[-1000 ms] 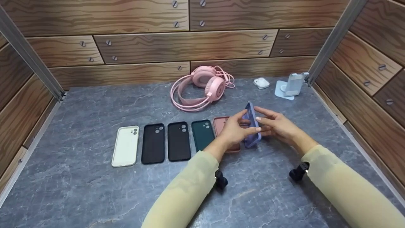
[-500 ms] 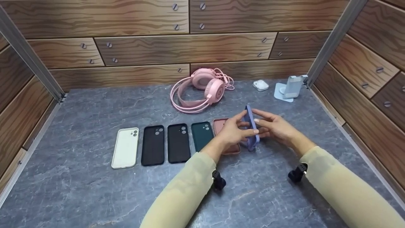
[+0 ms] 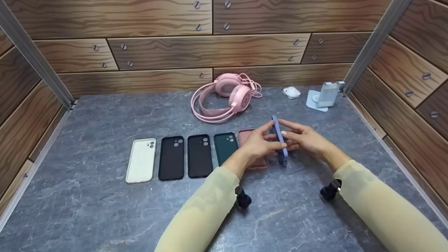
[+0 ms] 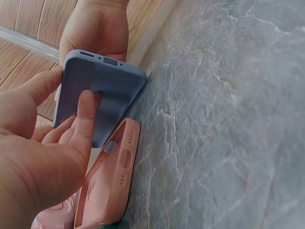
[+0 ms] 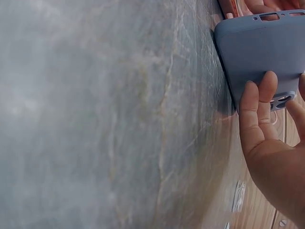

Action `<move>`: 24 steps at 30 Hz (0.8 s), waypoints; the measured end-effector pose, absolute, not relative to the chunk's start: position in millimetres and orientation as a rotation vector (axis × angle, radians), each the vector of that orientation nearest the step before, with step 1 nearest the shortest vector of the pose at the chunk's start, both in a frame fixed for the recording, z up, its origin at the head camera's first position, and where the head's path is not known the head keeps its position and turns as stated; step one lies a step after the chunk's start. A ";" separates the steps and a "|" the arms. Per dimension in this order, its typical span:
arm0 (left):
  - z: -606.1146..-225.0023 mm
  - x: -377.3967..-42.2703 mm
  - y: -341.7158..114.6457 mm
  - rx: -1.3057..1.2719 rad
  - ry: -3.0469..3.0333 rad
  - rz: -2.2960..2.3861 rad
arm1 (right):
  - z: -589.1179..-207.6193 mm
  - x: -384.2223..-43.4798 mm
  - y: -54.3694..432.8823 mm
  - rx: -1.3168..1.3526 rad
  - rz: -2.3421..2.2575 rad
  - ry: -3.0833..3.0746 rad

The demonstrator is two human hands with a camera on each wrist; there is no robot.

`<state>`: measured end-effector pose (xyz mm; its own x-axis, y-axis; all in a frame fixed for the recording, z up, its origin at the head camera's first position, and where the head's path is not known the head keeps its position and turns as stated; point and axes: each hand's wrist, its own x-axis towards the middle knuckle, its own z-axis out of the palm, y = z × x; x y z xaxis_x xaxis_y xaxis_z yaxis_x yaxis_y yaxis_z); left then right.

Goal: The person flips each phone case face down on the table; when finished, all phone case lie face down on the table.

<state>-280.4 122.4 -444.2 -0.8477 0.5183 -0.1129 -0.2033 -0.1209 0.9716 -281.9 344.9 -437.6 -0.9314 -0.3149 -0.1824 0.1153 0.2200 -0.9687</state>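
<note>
Purple case (image 5: 264,52) edgewise, long axis forward, camera end farthest

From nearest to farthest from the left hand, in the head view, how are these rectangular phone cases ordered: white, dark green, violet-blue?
1. Violet-blue phone case: held on edge, touching the left hand.
2. Dark green phone case: lying just left of that hand.
3. White phone case: farther left, at the row's end.

The blue phone case (image 5: 257,52) looks smooth, matt plastic — the tabletop (image 3: 280,217) faintly glossy.
</note>
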 end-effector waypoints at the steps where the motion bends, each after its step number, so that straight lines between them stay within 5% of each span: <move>1: -444.3 -280.4 122.6 0.346 1.674 2.018 | -437.3 -282.2 345.1 -0.187 -1.755 2.162; 24: -445.1 -272.3 116.9 0.254 1.603 2.067 | -435.3 -280.6 334.5 -0.136 -1.614 2.398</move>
<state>-272.3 116.9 -445.1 -0.8537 0.4965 -0.1573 -0.2760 -0.1751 0.9451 -280.6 334.5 -435.3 -0.9651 -0.2134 -0.1515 0.0599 0.3832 -0.9217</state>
